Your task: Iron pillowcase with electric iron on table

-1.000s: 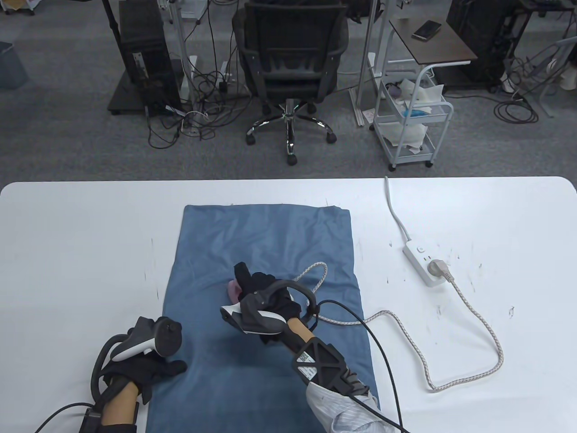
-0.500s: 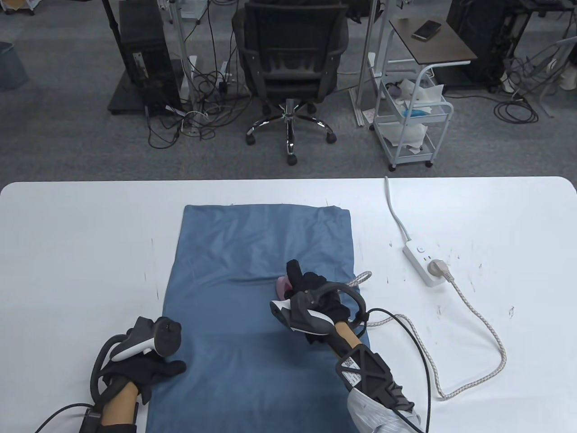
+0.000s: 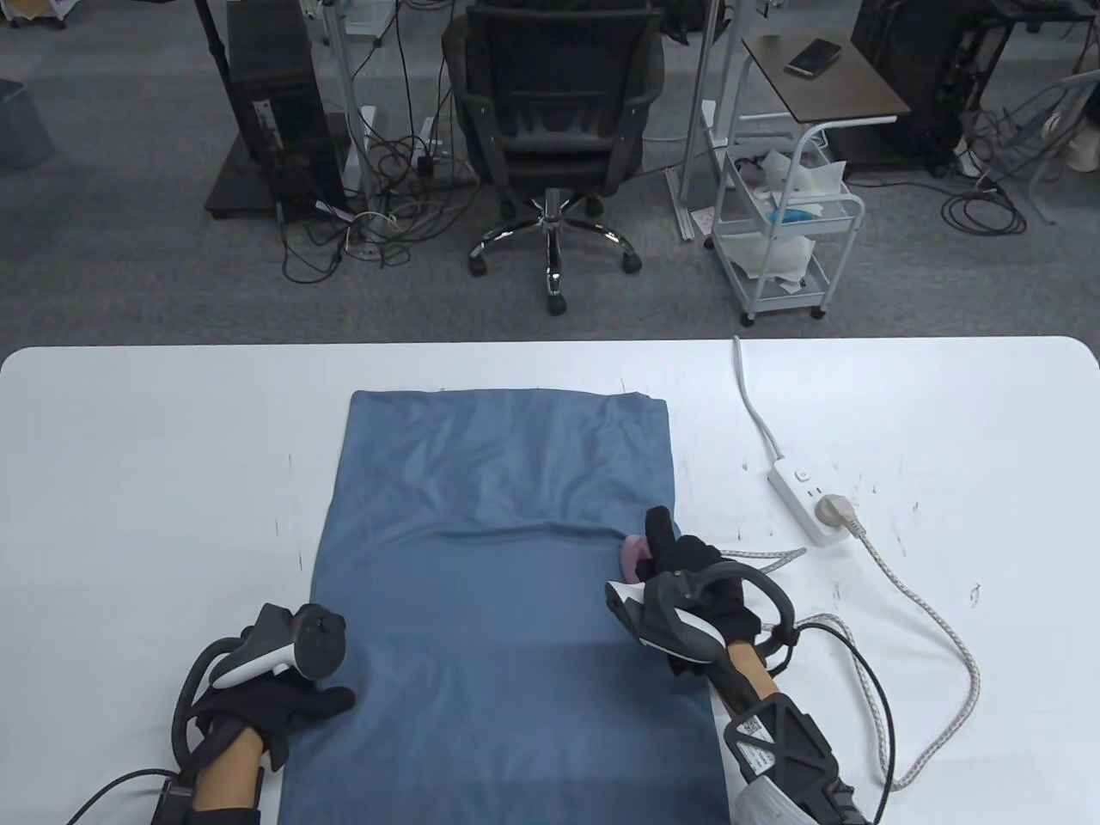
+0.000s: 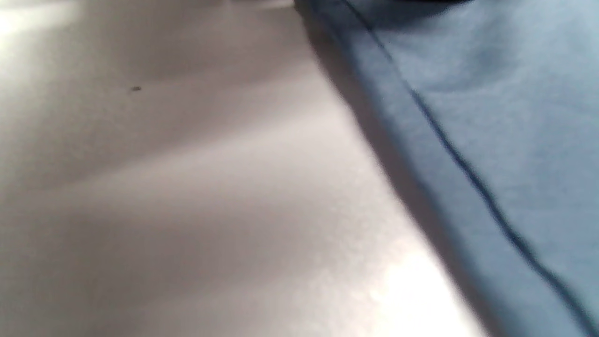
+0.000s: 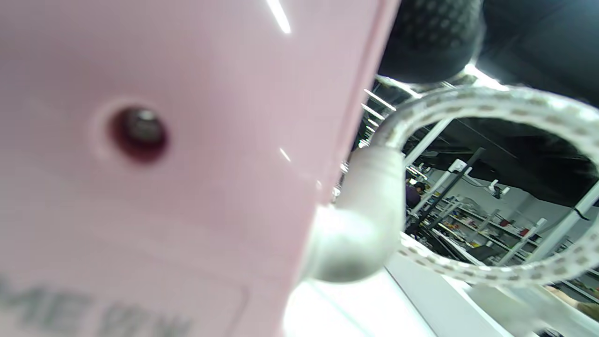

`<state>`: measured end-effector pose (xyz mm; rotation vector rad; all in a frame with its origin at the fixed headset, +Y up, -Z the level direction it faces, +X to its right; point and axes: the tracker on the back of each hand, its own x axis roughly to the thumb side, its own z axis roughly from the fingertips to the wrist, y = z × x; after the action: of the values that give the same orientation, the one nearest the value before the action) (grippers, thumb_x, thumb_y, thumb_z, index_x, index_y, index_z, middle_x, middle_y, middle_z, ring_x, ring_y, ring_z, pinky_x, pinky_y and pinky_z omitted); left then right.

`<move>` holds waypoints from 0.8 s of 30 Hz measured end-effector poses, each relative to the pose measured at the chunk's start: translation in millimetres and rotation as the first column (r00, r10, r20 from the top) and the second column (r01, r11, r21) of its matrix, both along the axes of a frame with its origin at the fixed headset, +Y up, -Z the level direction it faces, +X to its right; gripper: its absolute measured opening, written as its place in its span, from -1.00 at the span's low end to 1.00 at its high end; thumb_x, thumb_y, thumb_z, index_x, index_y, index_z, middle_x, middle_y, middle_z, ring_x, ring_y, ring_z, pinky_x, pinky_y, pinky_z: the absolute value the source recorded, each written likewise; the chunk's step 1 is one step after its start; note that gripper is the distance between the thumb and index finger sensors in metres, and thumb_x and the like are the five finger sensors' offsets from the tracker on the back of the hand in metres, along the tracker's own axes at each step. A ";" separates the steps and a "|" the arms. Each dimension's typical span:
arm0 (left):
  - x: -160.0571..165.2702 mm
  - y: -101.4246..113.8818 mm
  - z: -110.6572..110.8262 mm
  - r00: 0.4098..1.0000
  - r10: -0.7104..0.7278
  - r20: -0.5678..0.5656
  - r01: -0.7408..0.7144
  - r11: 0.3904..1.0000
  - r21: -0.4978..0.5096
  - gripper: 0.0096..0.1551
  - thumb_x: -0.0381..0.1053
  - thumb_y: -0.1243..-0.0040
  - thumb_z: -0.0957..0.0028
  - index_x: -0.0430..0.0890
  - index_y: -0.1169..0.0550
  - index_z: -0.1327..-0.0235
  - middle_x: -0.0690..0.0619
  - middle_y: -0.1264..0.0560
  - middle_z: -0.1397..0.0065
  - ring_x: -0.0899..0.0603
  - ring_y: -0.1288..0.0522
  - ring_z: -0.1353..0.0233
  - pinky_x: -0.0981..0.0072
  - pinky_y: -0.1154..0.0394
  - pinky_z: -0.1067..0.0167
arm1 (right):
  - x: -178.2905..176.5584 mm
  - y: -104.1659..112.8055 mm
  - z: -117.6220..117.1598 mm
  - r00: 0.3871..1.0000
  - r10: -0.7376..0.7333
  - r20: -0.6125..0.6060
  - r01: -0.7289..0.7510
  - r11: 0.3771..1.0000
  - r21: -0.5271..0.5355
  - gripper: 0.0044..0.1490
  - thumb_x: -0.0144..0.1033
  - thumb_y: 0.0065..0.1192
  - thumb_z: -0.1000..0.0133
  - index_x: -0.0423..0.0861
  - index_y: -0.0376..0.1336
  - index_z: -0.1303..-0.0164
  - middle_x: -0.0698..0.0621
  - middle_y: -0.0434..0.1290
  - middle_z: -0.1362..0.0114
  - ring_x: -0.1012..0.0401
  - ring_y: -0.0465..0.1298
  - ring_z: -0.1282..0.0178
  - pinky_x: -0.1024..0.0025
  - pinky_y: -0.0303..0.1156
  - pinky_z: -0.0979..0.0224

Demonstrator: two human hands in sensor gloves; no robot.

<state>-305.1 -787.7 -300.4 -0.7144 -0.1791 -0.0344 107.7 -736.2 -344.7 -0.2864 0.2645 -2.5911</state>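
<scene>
A blue pillowcase (image 3: 498, 550) lies flat on the white table (image 3: 155, 447), with a crease across its middle. My right hand (image 3: 687, 576) grips a small pink iron (image 3: 634, 554) at the pillowcase's right edge; only a bit of the iron shows past the glove. The iron's pink body (image 5: 164, 154) fills the right wrist view, with its braided cord (image 5: 468, 107) looping off it. My left hand (image 3: 301, 709) rests flat on the pillowcase's left edge near the front. The left wrist view shows that edge of the pillowcase (image 4: 468, 140) on the table.
A white power strip (image 3: 808, 498) with the iron's plug in it lies on the table to the right. The braided cord (image 3: 937, 619) loops across the table's right side. An office chair (image 3: 554, 112) and a cart (image 3: 786, 223) stand beyond the far edge.
My right hand has slid the iron to the right across the pillowcase, from its middle to its right edge. The cord trailed along. My left hand has stayed put.
</scene>
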 end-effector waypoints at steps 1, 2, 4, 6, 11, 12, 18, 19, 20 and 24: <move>-0.1 -0.1 0.0 1.000 0.002 0.000 -0.002 1.000 0.000 0.14 0.33 0.13 -0.06 -0.07 0.36 -0.61 -0.20 0.45 -0.67 -0.48 0.40 -0.59 -0.31 0.32 -0.44 | 4.0 0.2 2.4 1.000 -0.006 0.006 0.006 1.000 -0.004 -0.13 -0.01 -0.30 -0.26 -0.29 -0.11 -0.66 -0.06 0.54 -0.12 0.22 0.60 0.24 0.35 0.60 0.11; 0.0 -0.1 0.1 1.000 0.003 -0.001 -0.003 1.000 -0.001 0.14 0.33 0.13 -0.06 -0.08 0.36 -0.61 -0.20 0.45 -0.67 -0.48 0.40 -0.59 -0.32 0.32 -0.44 | 7.4 1.4 6.5 1.000 -0.012 -0.012 0.012 1.000 -0.017 -0.12 0.00 -0.30 -0.25 -0.30 -0.10 -0.65 -0.06 0.53 -0.12 0.22 0.59 0.24 0.35 0.60 0.11; 0.3 0.0 0.4 1.000 0.001 0.000 -0.001 1.000 0.002 0.14 0.33 0.14 -0.06 -0.08 0.36 -0.61 -0.21 0.45 -0.68 -0.48 0.40 -0.59 -0.32 0.32 -0.44 | 9.3 5.7 14.7 0.995 -0.019 -0.100 0.017 1.000 -0.018 -0.10 0.04 -0.26 -0.23 -0.30 -0.05 -0.63 -0.03 0.54 -0.10 0.23 0.60 0.26 0.37 0.60 0.12; 0.0 -0.1 0.1 1.000 0.001 0.003 -0.001 1.000 0.002 0.14 0.33 0.14 -0.07 -0.09 0.36 -0.61 -0.21 0.45 -0.67 -0.48 0.40 -0.59 -0.32 0.32 -0.44 | 8.2 8.1 21.1 0.990 -0.041 -0.132 0.036 0.999 -0.041 -0.11 0.05 -0.22 -0.22 -0.29 -0.03 -0.63 -0.02 0.55 -0.09 0.23 0.60 0.26 0.36 0.60 0.12; -0.6 -0.5 0.0 1.000 0.011 0.007 -0.011 1.000 0.000 0.14 0.33 0.14 -0.07 -0.09 0.37 -0.61 -0.22 0.45 -0.67 -0.48 0.40 -0.59 -0.32 0.32 -0.44 | 6.4 7.9 11.4 0.989 -0.075 -0.124 0.065 0.995 -0.079 -0.12 0.03 -0.24 -0.23 -0.29 -0.04 -0.63 -0.02 0.54 -0.10 0.23 0.60 0.25 0.36 0.60 0.11; -0.5 -0.4 -0.1 1.000 0.009 0.012 -0.009 1.000 0.000 0.14 0.32 0.14 -0.07 -0.09 0.36 -0.61 -0.22 0.45 -0.67 -0.48 0.41 -0.59 -0.33 0.31 -0.44 | 7.2 9.0 5.8 0.992 -0.071 -0.107 0.062 0.994 -0.088 -0.12 0.03 -0.25 -0.23 -0.29 -0.04 -0.63 -0.02 0.54 -0.11 0.23 0.60 0.24 0.36 0.60 0.10; 6.5 10.3 -11.2 0.989 -0.123 0.079 0.129 0.988 -0.079 0.14 0.35 0.14 -0.10 -0.10 0.36 -0.62 -0.23 0.41 -0.69 -0.47 0.37 -0.62 -0.38 0.26 -0.47 | 19.9 9.1 -18.6 0.998 -0.053 -0.046 0.048 0.993 -0.104 -0.11 0.02 -0.26 -0.23 -0.32 -0.05 -0.62 -0.03 0.53 -0.13 0.22 0.60 0.22 0.34 0.60 0.08; 11.5 17.5 -17.0 0.982 -0.163 0.094 0.170 0.982 -0.078 0.10 0.37 0.18 -0.09 -0.10 0.29 -0.64 -0.23 0.36 -0.71 -0.46 0.30 -0.66 -0.37 0.22 -0.49 | 23.1 8.7 -20.1 0.997 -0.063 -0.049 0.058 0.993 -0.103 -0.11 0.01 -0.26 -0.23 -0.32 -0.05 -0.62 -0.03 0.53 -0.12 0.22 0.60 0.22 0.34 0.60 0.08; 16.1 23.3 -22.2 0.978 -0.181 0.104 0.188 0.980 -0.063 0.08 0.39 0.22 -0.08 -0.12 0.21 -0.69 -0.24 0.25 -0.74 -0.46 0.20 -0.69 -0.37 0.15 -0.51 | 25.3 7.9 -20.5 0.997 -0.067 -0.049 0.062 0.992 -0.106 -0.12 0.00 -0.27 -0.23 -0.34 -0.06 -0.62 -0.04 0.53 -0.13 0.21 0.60 0.21 0.33 0.60 0.07; 51.8 42.2 -55.1 0.960 -0.226 0.166 0.227 0.974 0.010 0.14 0.44 0.31 -0.03 -0.16 0.15 -0.74 -0.28 0.22 -0.77 -0.51 0.23 -0.69 -0.42 0.20 -0.50 | 32.7 7.8 -17.8 0.995 -0.074 -0.070 0.068 0.993 -0.092 -0.12 -0.02 -0.30 -0.24 -0.36 -0.05 -0.62 -0.04 0.52 -0.13 0.21 0.60 0.21 0.33 0.60 0.07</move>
<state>-253.3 -745.5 -355.5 -0.7386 -0.2569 -0.3133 140.4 -728.5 -362.5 -0.4115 0.1870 -2.6705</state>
